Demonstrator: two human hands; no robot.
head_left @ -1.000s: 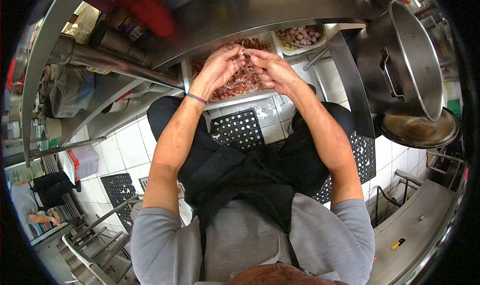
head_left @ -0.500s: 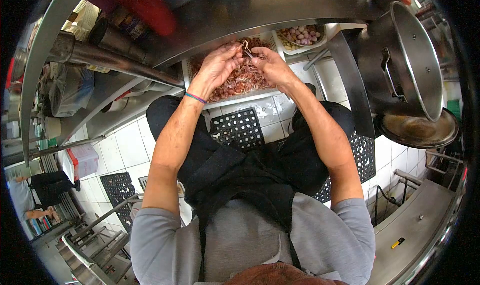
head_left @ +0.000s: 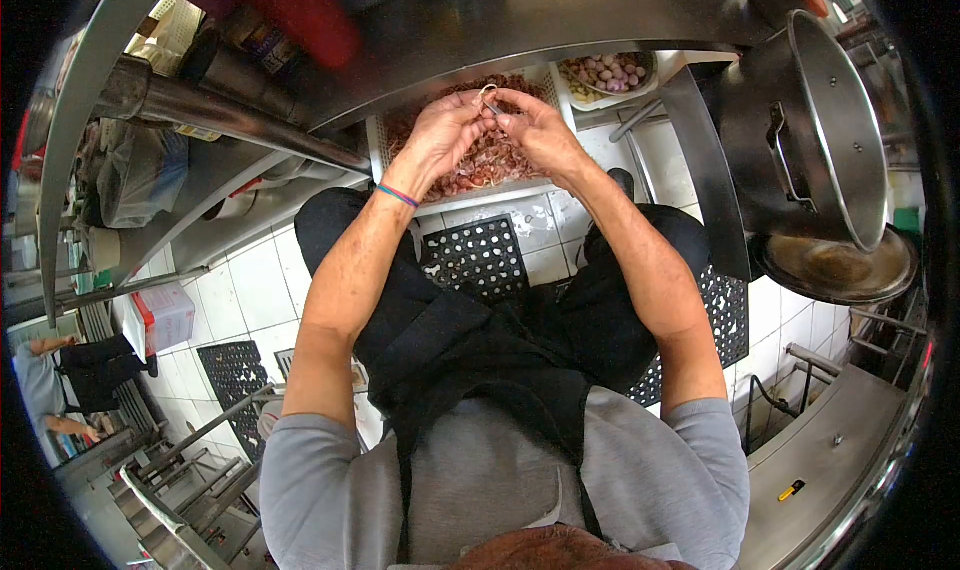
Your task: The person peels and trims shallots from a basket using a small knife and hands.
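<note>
My left hand (head_left: pixel 448 132) is closed, its fingertips pinching what looks like a shallot, mostly hidden by the fingers. A pale curled strip of peel (head_left: pixel 487 91) sticks up between the two hands. Thumb and fingers of my right hand (head_left: pixel 535 133) close round a small knife (head_left: pixel 493 108), of which only a bit of grey metal shows. Both hands meet above a white crate (head_left: pixel 480 203) filled with reddish-brown shallots and loose skins (head_left: pixel 490 165). Right of the crate, a bowl (head_left: pixel 652 73) holds purple-white peeled shallots (head_left: pixel 610 72).
A steel counter edge (head_left: pixel 560 55) overhangs the crate's far side. To the right stand a large steel pot (head_left: pixel 760 140) and a round pan (head_left: pixel 840 268). Black perforated mats (head_left: pixel 475 255) lie on white floor tiles. Another person (head_left: pixel 95 370) stands far left near a white-red box (head_left: pixel 160 318).
My fingertips have drawn closer together, and the metal blade shows less than before. The pale strip now curls upward between them. At far left the other person has shifted slightly.
</note>
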